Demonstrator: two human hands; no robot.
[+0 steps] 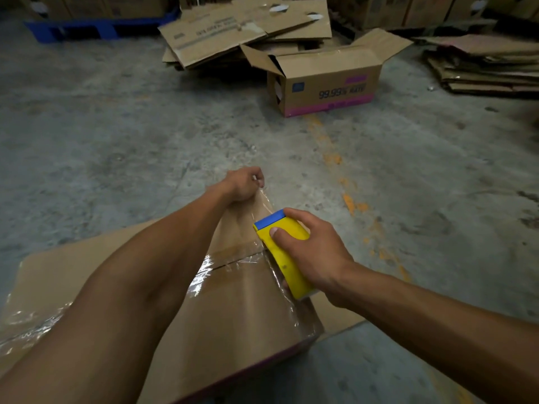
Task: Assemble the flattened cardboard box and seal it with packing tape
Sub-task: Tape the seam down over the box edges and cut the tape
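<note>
A brown cardboard box (pixel 233 310) lies on the floor right below me, its flaps closed and clear tape glinting along the seams. My left hand (pixel 243 183) pinches the free end of a clear tape strip (pixel 264 204) at the box's far edge. My right hand (pixel 309 246) grips a yellow tape dispenser with a blue tip (pixel 280 246) held against the box's right side. The tape stretches between the two hands. My left forearm hides much of the box top.
An assembled box with open top flaps and pink print (pixel 326 83) stands ahead. Behind it lies a pile of flattened cartons (pixel 245 30), with another stack (pixel 484 65) at the right. A blue pallet (pixel 96 24) sits far left. The floor is grey concrete with worn orange markings.
</note>
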